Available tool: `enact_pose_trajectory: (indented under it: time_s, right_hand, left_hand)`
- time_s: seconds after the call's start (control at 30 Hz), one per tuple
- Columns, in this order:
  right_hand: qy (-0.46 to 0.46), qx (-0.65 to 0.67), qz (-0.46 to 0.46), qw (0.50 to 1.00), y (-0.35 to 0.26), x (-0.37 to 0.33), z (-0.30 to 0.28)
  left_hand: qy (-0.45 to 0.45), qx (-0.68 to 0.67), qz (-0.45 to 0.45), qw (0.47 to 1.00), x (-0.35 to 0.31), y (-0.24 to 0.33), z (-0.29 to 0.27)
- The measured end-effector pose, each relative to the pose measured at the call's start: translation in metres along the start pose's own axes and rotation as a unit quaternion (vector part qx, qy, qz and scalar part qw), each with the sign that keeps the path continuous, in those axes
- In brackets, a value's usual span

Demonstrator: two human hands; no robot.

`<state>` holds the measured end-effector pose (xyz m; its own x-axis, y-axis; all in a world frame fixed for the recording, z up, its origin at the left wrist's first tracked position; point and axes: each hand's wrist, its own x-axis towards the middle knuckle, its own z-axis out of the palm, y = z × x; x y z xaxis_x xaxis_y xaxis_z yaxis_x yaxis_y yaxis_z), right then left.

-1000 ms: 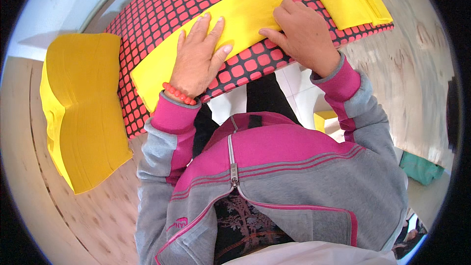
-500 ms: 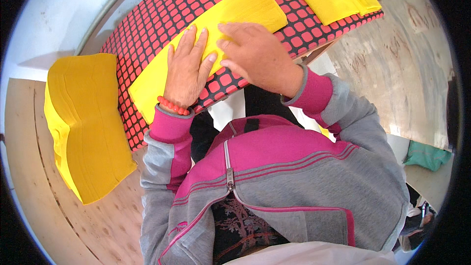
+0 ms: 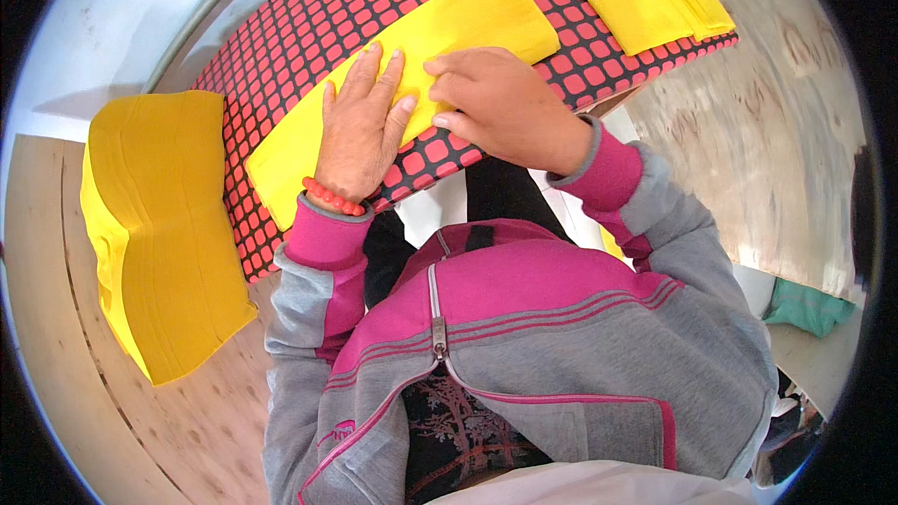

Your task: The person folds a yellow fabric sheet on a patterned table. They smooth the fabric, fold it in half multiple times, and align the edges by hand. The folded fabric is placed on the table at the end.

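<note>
A folded strip of yellow cloth (image 3: 496,14) lies slantwise over a padded surface covered in red-and-black checked fabric (image 3: 323,5). My left hand (image 3: 360,131) rests flat on the strip's middle, its fingers spread and a red beaded bracelet at the wrist. Just to its right is my right hand (image 3: 505,103), fingers loosely bent, their tips over the same strip and the thumb by the near edge. No cloth is seen pinched between them. The underside of the right palm is hidden.
At the left, a larger stack of yellow cloth (image 3: 178,234) hangs over the padded edge above a wooden board (image 3: 210,421). More folded yellow cloth (image 3: 645,0) lies at the far right end. A plywood panel (image 3: 739,150) stands at right, with a green cloth (image 3: 809,307) below.
The right hand's fingers have bent more and shifted slightly to the right. My left hand stays on the strip. The whole view has moved a little.
</note>
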<state>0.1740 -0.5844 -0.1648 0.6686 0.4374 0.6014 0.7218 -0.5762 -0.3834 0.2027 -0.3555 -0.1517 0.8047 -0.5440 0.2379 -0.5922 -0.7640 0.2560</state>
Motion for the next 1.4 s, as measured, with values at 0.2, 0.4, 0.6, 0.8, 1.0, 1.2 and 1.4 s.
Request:
enact_pose_trajectory:
  time_s: [0.2, 0.4, 0.6, 0.8, 1.0, 1.2, 1.4]
  right_hand:
    - [0.117, -0.076, 0.131, 0.981, 0.034, -0.029, -0.054]
    - [0.107, -0.022, 0.123, 0.986, 0.056, -0.030, -0.072]
    - [0.017, 0.003, -0.001, 1.000, 0.037, 0.013, -0.047]
    - [-0.128, -0.034, -0.041, 0.990, 0.039, 0.051, -0.001]
    - [-0.107, -0.058, -0.052, 0.991, 0.039, 0.041, 0.001]
    - [-0.102, -0.049, -0.030, 0.993, 0.032, 0.046, 0.003]
    - [-0.107, -0.042, -0.024, 0.993, 0.033, 0.044, 0.002]
  left_hand:
    - [0.008, 0.006, -0.006, 1.000, -0.002, -0.001, 0.002]
    - [0.016, 0.015, 0.002, 1.000, -0.001, 0.000, 0.003]
    - [0.024, 0.053, 0.002, 0.998, -0.001, 0.000, 0.008]
    - [0.058, 0.067, -0.019, 0.996, -0.016, 0.011, 0.007]
    - [0.091, 0.035, -0.041, 0.994, -0.048, 0.023, -0.015]
    - [0.093, 0.056, -0.096, 0.989, -0.074, 0.030, -0.028]
    - [0.146, 0.089, -0.058, 0.984, -0.081, 0.028, -0.022]
